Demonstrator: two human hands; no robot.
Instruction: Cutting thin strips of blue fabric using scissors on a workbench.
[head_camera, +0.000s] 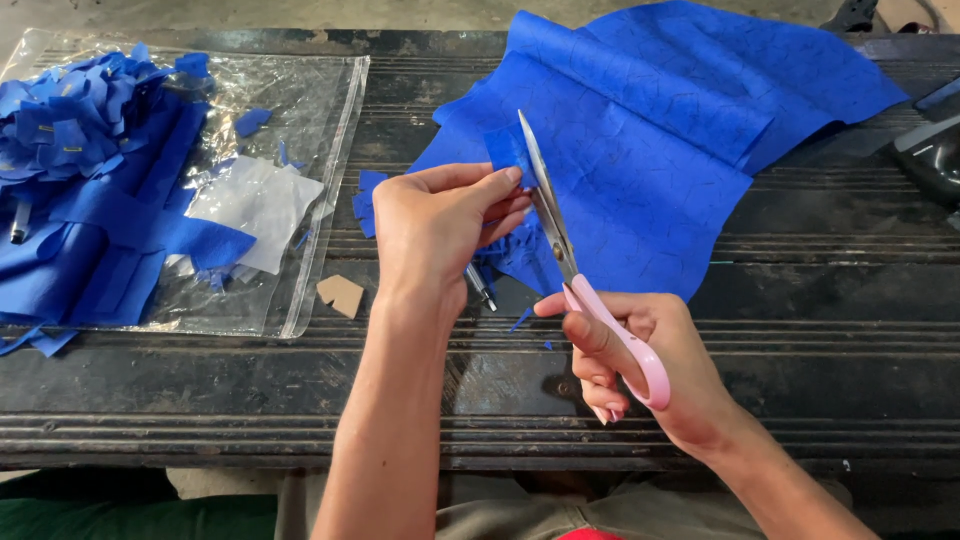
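Observation:
My left hand (440, 225) pinches a small blue fabric piece (506, 152) between thumb and fingertips, above the dark wooden table (250, 380). My right hand (640, 365) grips pink-handled scissors (560, 240), whose metal blades point up and away and lie against the right edge of that piece. A large sheet of wrinkled blue material (660, 120) is spread on the table behind both hands. A pen (481, 287) lies half hidden under my left hand.
A clear plastic bag (300, 150) at the left carries a heap of blue scraps and strips (80, 190) and a white sheet (255, 205). A small brown cardboard bit (341, 295) lies beside it. A dark object (930, 150) sits at the right edge.

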